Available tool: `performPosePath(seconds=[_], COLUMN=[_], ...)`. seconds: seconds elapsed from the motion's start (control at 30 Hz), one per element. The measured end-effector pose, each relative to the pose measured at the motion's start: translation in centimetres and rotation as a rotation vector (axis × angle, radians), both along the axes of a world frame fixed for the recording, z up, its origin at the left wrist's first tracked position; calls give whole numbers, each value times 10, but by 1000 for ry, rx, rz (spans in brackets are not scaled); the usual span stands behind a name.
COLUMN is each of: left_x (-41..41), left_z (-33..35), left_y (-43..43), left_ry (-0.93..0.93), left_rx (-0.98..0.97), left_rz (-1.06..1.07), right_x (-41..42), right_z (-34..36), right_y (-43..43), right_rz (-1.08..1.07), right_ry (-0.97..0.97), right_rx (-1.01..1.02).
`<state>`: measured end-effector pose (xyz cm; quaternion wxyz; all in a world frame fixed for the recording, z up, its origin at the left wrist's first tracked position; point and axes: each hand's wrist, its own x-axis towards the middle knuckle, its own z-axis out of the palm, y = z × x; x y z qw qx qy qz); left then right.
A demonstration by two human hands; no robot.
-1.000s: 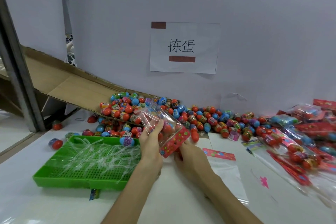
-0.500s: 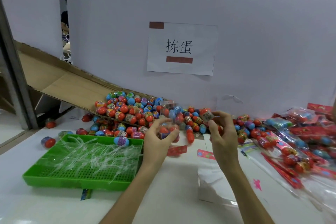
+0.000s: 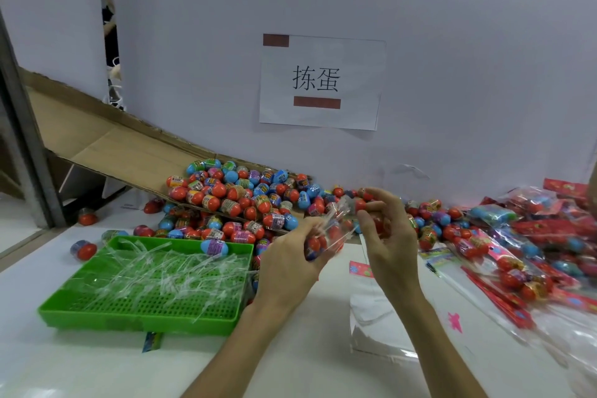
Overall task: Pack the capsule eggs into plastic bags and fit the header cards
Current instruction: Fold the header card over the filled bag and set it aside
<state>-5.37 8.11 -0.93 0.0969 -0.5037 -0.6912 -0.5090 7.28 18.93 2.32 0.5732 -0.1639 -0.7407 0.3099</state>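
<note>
Left hand [image 3: 287, 263] grips a clear bag [image 3: 332, 226] with several eggs inside, fingers curled round its lower end. Right hand [image 3: 387, 236] pinches a red egg [image 3: 361, 203] at the bag's upper end, above the tabletop [image 3: 290, 359]. A card [image 3: 360, 268] lies flat just below the hands. Loose eggs [image 3: 239, 197] pile at the foot of a cardboard chute [image 3: 106, 152], behind a green tray [image 3: 139, 317]. Packed bags [image 3: 533, 236] lie to the right.
</note>
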Motion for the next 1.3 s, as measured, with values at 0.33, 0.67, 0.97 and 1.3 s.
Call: performPosePath(seconds=[0.33,0.67,0.97,1.3], left_x=[-4,1,2,3], left_z=[-2,-2,0,0], left_y=[4,5,5,6], left_ry=[-307,-392,-417,-524], left_rx=[26,-42,-54,-63], left_rz=[-141,-315,-370,-376], right_x=[4,4,2,-3], right_z=[0,10,5,-4], right_y=[8,-1,1,8], right_rz=[-90,-101,-67,-39], right_ry=[-7,157,-178,-257], right_rx=[-27,-13,26,-73])
